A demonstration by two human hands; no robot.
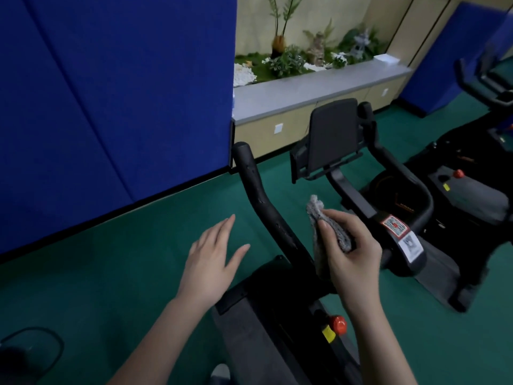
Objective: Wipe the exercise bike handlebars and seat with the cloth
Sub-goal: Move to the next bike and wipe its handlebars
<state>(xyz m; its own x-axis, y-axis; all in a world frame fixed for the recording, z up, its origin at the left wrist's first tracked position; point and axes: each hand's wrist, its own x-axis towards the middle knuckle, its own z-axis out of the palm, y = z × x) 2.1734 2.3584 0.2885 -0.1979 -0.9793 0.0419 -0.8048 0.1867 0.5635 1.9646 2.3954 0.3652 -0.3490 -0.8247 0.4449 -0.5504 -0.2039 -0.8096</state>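
Note:
The black exercise bike stands right below me. Its left handlebar [255, 190] rises toward the blue wall, and its right handlebar [399, 173] curves round behind the console screen [333, 134]. My right hand [352, 251] grips a folded grey cloth [327, 226] just right of the left handlebar, between the two bars. My left hand [213, 257] hovers flat with straight fingers to the left of that bar, touching nothing. The seat is out of view.
A blue padded wall [111, 93] runs close on the left. A low cabinet with a planter [305, 87] stands ahead. A second bike [485, 87] is at the far right. Green floor [125, 259] surrounds the bike. A red knob [337, 325] sits on the frame below my hands.

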